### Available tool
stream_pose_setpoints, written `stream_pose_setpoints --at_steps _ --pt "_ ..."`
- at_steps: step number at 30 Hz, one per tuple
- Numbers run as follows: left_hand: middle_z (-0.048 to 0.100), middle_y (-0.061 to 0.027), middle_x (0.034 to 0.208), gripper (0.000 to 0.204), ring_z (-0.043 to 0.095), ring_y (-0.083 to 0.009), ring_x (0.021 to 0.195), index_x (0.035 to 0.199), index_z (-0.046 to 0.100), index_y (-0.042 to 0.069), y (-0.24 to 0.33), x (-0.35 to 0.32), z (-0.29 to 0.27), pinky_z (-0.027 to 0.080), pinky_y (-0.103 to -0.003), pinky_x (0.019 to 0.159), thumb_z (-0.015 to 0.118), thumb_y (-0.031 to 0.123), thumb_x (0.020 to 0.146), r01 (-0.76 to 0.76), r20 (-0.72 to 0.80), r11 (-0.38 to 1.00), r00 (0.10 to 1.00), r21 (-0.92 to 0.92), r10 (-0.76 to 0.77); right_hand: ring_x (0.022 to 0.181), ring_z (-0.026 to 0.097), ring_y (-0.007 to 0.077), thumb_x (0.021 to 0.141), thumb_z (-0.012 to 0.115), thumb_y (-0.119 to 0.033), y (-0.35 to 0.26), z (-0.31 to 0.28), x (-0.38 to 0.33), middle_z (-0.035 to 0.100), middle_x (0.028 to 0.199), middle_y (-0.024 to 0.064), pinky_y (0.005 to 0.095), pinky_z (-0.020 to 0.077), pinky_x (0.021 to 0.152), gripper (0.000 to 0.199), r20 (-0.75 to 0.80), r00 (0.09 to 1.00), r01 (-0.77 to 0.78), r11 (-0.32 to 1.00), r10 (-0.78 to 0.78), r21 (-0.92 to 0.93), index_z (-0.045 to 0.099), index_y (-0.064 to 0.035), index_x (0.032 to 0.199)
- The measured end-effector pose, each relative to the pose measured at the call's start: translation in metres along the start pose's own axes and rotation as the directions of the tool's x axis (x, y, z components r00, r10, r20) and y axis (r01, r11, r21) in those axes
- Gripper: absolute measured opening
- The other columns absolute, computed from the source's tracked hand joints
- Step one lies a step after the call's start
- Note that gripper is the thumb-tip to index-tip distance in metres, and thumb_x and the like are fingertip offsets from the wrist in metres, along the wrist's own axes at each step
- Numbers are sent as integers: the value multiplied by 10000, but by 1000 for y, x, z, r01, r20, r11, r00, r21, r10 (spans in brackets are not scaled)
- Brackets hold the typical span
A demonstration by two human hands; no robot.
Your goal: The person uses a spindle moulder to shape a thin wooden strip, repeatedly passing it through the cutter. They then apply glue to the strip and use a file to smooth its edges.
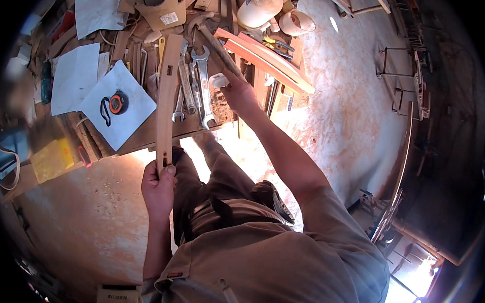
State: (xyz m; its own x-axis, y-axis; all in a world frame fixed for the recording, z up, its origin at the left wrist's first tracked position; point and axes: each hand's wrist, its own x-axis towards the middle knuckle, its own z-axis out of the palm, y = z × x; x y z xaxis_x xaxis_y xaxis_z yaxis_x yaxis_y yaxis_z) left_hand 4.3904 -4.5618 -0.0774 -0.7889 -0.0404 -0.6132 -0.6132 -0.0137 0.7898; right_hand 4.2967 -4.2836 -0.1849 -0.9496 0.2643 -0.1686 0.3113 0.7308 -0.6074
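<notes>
In the head view, a wooden strip (166,105) is seen with its length pointing away from the body, over the front edge of a workbench (221,108). Its lower end is gripped by the left hand (158,191), with the thumb laid on top and the other fingers curled around the edge. In the wooden strip 2 small slots are seen, 1 near the upper end and 1 close to the thumb. To the right of the wooden strip, a small white piece (219,80) is held in the bent fingers of the right hand (239,97). Just beside this hand a hammer (220,47) is laid, but whether its handle is touched cannot be told. Close to the right of the wooden strip, several wrenches (203,85) are laid. Farther to its right, reddish wooden pieces (268,63) are placed, and beyond its upper end, on the right, a white bottle (258,10) is seen. To the left of the wooden strip, a paper sheet (130,127) is spread, and an orange-and-black tape measure (118,101) is placed on it.
</notes>
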Motion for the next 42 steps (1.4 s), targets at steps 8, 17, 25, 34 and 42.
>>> stream_pose_setpoints --at_steps 8,17,25,34,42 --pt "529 4 673 192 466 -42 561 967 553 13 -10 -2 -1 380 -192 501 633 152 861 4 -4 999 1000 45 -4 861 635 392 834 648 -304 4 2 17 656 899 203 467 502 692 296 -45 994 -102 994 100 -41 539 -84 1000" --pt "521 0 651 196 463 -41 552 962 552 16 -10 -4 -4 369 -190 490 630 168 865 4 -11 999 1000 37 -4 811 631 424 829 656 -314 -10 11 17 648 840 221 491 499 683 337 -120 990 -77 995 69 -61 548 -31 975" --pt "523 4 667 181 464 -44 551 961 549 21 -13 -4 -9 376 -197 488 626 162 877 25 14 1000 1000 -10 -25 805 637 412 830 647 -337 17 23 15 649 841 218 504 502 680 342 -73 997 -1 990 -10 -138 519 -64 993" --pt "540 0 704 238 487 -56 585 966 560 16 -18 -1 -20 399 -201 522 650 210 864 16 10 1000 1000 13 -16 832 628 440 834 644 -286 -7 7 15 652 872 238 517 497 711 335 -61 997 -50 983 40 -176 504 -48 1022" --pt "538 5 694 223 480 -48 585 987 561 19 -16 -3 -19 391 -198 514 643 189 870 18 11 999 1000 38 -18 877 636 411 839 638 -324 -8 9 19 662 911 206 498 498 752 371 20 996 -84 975 91 -206 536 -99 1116"
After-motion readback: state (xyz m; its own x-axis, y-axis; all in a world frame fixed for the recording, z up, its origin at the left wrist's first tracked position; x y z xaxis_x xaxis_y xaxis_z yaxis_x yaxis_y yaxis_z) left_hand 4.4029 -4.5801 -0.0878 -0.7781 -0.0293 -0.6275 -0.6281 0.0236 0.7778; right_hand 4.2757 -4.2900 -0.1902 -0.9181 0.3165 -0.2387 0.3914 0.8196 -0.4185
